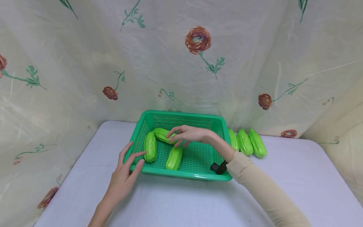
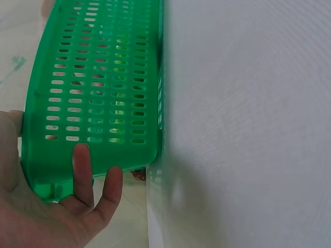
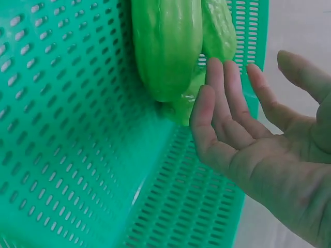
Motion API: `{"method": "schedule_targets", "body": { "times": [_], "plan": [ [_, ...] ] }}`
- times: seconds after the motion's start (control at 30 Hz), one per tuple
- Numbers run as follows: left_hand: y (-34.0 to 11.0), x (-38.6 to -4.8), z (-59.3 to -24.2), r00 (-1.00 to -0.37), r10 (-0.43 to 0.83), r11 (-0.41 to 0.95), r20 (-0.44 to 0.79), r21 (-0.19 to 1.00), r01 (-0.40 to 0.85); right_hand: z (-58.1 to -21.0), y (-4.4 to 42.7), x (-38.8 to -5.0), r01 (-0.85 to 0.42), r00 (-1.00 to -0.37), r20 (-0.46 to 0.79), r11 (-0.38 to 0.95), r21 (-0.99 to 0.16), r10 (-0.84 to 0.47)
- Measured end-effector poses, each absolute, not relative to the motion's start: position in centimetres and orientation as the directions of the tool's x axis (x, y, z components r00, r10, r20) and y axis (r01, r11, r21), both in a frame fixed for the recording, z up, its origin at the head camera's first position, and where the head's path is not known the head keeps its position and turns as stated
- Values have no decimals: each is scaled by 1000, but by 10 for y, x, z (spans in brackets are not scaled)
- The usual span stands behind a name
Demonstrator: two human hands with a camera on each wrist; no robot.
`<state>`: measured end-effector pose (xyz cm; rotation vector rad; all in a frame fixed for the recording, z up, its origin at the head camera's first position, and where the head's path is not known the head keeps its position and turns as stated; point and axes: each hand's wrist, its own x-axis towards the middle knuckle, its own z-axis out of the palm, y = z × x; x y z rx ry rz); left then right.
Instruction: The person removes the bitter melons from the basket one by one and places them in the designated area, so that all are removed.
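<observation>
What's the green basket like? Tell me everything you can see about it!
The basket is bright green and looks like shiny plastic. It's a rectangle with rounded corners, a smooth rim, and walls and floor full of little slots. It stands upright on the pale table, open at the top. Three ridged green gourds are inside. The left hand touches its near left corner; the right hand is over its inside.

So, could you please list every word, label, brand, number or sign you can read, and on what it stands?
There are none to read in any view.
The green basket, green gourds and table show no lettering; the backdrop shows only printed flowers.
Any marking on the black object is too small to tell.
</observation>
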<state>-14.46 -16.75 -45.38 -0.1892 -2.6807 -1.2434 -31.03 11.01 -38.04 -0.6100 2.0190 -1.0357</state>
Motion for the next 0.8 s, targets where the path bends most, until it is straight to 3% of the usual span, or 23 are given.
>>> {"method": "schedule_targets", "body": {
  "times": [0.43,0.8],
  "plan": [
    [-167,-143,-456,-976,37,633,217,751,191,-390,107,-309,-117,-622,-367,546,-830,-692],
    [-167,-144,-455,-976,41,631,213,752,191,-392,97,-312,-227,-600,-357,581,-782,-715]
  ]
}}
